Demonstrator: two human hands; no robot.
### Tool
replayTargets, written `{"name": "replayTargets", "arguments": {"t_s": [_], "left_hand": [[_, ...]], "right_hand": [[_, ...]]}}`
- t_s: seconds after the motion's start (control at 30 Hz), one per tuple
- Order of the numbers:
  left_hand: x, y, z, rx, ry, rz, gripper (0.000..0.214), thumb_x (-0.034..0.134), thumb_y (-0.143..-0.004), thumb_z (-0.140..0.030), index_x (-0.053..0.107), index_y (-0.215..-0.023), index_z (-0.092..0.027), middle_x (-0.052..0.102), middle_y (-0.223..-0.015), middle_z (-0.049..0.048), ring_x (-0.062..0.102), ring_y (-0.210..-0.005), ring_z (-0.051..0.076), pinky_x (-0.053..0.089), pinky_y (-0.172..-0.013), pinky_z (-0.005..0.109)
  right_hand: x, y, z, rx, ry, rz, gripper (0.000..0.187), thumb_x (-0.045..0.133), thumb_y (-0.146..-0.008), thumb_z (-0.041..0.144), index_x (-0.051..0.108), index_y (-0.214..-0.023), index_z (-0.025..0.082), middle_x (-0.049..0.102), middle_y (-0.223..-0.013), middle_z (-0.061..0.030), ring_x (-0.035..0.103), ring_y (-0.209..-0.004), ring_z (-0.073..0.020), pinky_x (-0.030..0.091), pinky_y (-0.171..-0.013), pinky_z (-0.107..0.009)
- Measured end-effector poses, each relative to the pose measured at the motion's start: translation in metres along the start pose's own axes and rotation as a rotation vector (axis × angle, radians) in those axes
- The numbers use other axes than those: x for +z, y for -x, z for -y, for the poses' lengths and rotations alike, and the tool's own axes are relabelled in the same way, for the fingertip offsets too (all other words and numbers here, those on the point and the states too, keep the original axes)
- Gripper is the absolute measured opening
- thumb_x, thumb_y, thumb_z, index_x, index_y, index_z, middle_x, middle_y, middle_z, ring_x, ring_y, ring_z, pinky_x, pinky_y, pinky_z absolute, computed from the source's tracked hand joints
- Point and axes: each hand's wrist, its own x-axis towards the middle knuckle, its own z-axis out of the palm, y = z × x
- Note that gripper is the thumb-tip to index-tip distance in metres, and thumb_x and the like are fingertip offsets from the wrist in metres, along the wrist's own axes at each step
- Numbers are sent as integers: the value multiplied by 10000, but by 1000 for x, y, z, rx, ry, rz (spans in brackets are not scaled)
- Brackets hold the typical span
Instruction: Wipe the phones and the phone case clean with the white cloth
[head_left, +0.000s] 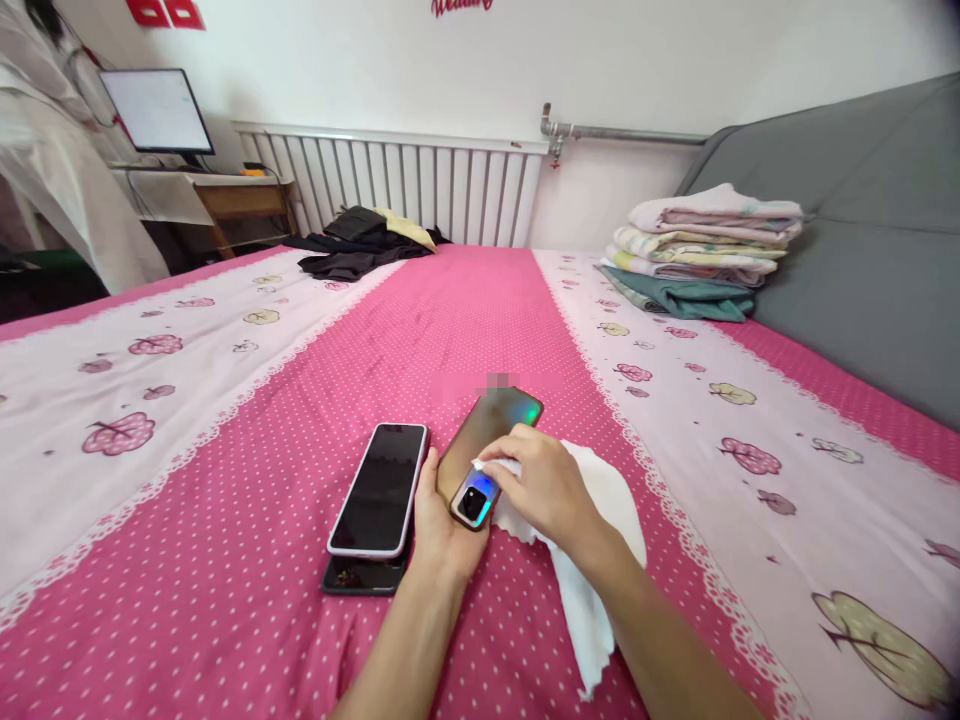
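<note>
the left hand (442, 530), palm turned up, is holding a slim phone in a translucent brownish-gold case (469, 440), the thumb lying along its left edge; the phone is resting back side up, its dark square camera block (472, 504) sitting just above the palm and its far end pointing away from the hand. the right hand (544, 485) is leaning over that phone, its fingers pinching a small tuft of a thin white cloth (611, 500) close above the camera block. the rest of the cloth is spreading beneath and beside the right hand, one strip hanging toward the wearer. just left of the left hand, a black-screened phone with a pale lilac-white rim (381, 490) is lying face up, partly covering a black glossy phone (364, 575). beneath both hands, a pink sheet with white dots (480, 310) is covering the bed. well beyond the right hand, a stack of folded pastel and teal fabrics (697, 250) is standing.
</note>
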Motion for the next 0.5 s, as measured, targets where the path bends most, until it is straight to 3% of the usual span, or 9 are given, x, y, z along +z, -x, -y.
{"name": "replayTargets", "arguments": {"t_s": [0.1, 0.33, 0.5], "left_hand": [[-1, 0, 2, 34, -21, -36, 286, 495, -852, -298, 652, -945, -78, 710, -794, 97, 664, -641, 182, 539, -597, 277], [3, 7, 12, 49, -145, -84, 246, 539, -825, -289, 663, -910, -94, 709, -773, 83, 656, -604, 185, 537, -569, 288], [2, 6, 9, 61, -136, -91, 264, 555, -812, -303, 656, -948, -100, 710, -816, 90, 663, -639, 196, 536, -572, 293]], "right_hand": [[3, 0, 0, 3, 23, -39, 148, 562, -831, 263, 709, -844, 267, 631, -809, -4, 604, -754, -151, 430, -674, -267], [-14, -11, -35, 117, 76, -390, 152, 568, -825, 274, 705, -862, 219, 649, -839, -33, 607, -756, -175, 436, -678, -289], [-21, -11, -40, 144, 93, -417, 148, 564, -811, 252, 696, -857, 207, 657, -841, -49, 609, -758, -192, 439, -695, -315]]}}
